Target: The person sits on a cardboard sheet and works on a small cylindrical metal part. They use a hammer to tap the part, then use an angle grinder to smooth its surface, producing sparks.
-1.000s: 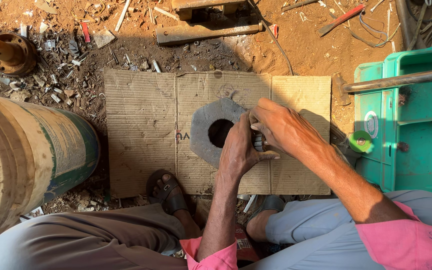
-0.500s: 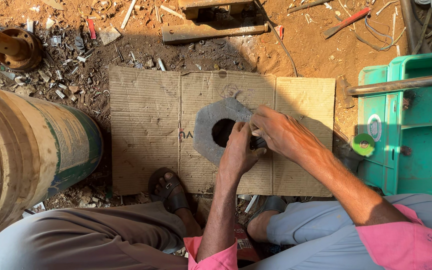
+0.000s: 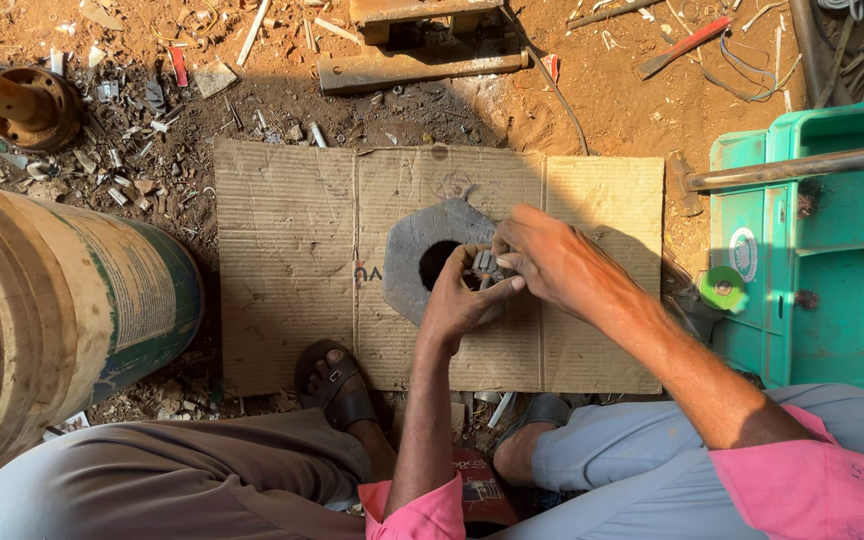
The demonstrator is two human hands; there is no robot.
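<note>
- Reddish dirt ground strewn with metal scraps fills the frame, and a flattened cardboard sheet (image 3: 292,270) lies across its middle as my work surface.
- On the cardboard, at centre frame, I see a grey octagonal metal plate (image 3: 414,240) lying flat, with a round hole (image 3: 437,262) through its middle.
- My left hand (image 3: 460,305) comes up from the bottom of the frame and pinches a small grey metal part (image 3: 485,264) just right of the hole, over the plate.
- My right hand (image 3: 552,262) reaches in from the lower right; its fingertips close on the same part from the right side, so both hands grasp it between them.
- The hole lies immediately left of the part, nearer my left hand than my right.
- I cannot make out the part's long axis; fingers hide most of it.
- At far right sits a green plastic crate (image 3: 832,330) with a rusty bar (image 3: 782,170) across it, well apart from the hands.
</note>
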